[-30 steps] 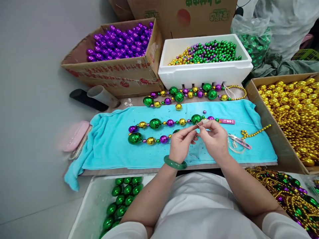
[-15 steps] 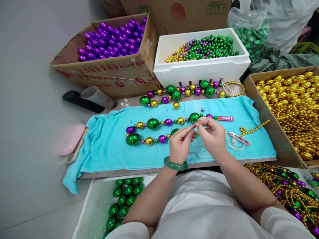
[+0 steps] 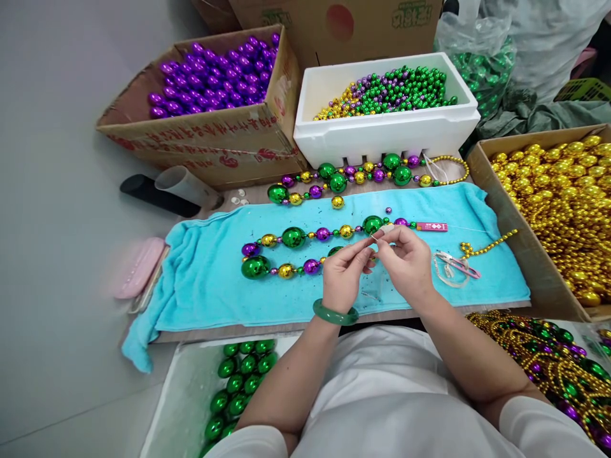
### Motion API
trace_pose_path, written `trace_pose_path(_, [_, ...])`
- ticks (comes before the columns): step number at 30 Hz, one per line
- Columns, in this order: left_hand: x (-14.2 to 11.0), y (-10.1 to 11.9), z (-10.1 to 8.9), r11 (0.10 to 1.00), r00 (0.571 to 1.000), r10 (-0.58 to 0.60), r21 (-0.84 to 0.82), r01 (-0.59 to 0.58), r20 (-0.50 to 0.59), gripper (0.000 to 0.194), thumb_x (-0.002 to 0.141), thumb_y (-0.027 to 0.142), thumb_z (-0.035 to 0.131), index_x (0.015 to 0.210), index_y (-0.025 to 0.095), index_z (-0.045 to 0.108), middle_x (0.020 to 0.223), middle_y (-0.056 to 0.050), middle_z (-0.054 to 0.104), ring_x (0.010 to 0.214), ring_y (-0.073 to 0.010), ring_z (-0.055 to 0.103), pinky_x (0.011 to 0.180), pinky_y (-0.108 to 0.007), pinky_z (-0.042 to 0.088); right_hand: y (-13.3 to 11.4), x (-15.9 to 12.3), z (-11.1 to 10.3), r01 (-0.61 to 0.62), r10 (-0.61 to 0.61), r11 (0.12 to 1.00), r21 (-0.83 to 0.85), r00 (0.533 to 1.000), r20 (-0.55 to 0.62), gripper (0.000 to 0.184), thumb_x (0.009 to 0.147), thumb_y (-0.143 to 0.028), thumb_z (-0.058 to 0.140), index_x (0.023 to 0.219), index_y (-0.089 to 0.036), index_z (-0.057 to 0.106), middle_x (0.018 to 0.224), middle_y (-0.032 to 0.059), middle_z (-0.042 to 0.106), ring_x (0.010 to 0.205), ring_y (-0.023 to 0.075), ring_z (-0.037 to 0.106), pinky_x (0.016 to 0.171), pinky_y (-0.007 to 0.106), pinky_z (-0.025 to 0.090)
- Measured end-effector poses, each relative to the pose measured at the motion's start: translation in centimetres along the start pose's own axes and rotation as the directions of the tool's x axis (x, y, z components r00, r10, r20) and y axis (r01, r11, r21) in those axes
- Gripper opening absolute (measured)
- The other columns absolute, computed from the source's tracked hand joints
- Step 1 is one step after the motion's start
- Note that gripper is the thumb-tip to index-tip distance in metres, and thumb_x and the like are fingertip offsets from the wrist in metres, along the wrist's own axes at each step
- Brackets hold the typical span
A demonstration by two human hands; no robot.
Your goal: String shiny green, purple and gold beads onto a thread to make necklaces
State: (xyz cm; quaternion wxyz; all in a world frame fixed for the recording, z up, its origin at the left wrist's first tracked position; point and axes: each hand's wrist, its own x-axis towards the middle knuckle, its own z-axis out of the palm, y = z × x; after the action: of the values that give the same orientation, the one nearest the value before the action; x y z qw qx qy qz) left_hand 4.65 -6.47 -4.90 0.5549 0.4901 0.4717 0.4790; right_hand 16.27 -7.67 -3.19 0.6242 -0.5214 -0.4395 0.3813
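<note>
Over a turquoise towel (image 3: 210, 280), my left hand (image 3: 344, 275), with a green bangle (image 3: 335, 313) at the wrist, and my right hand (image 3: 407, 262) meet fingertip to fingertip. Both are pinched on a thin needle and thread at the end of a bead strand (image 3: 305, 245) of green, gold and purple balls that lies looped on the towel. The thread itself is too fine to follow. A red tag (image 3: 432, 227) lies just beyond my right hand.
A finished bead strand (image 3: 348, 178) lies behind the towel. Around it stand a carton of purple beads (image 3: 217, 70), a white foam box of small mixed beads (image 3: 386, 130), a carton of gold beads (image 3: 563, 197) and a tray of green balls (image 3: 236, 388). Small snips (image 3: 458, 266) rest on the towel.
The view shifted slightly downward a second ago. My hands stay pinched together at the strand's end, with only small finger movements.
</note>
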Motion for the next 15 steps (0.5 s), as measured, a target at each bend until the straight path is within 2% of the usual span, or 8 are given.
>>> trace_pose_path(6, [-0.13,0.28,0.25,0.999,0.999,0.042,0.027,-0.042,-0.012,0.023,0.076,0.03,0.069,0.097,0.022,0.075,0.076,0.0,0.068,0.056,-0.0069,0.055,0.052,-0.021,0.049,0.15,0.09,-0.03,0.012,-0.012,1.0,-0.017,1.0,-0.003,0.005,0.075,-0.018,0.057,0.07,-0.019,0.057,0.087,0.0045,0.062,0.081,0.0156,0.061,0.06,0.026,0.057])
trace_pose_path(15, [-0.15,-0.02,0.35,0.984,0.992,0.125,0.133,-0.121,-0.019,0.024,0.078,0.03,0.068,0.099,0.022,0.075,0.075,-0.002,0.067,0.058,-0.0095,0.057,0.053,-0.022,0.05,0.62,0.32,0.03,0.0,-0.001,1.0,-0.009,1.0,-0.018,0.006,0.077,-0.023,0.059,0.072,-0.019,0.06,0.086,0.0047,0.061,0.079,0.0155,0.06,0.058,0.026,0.058])
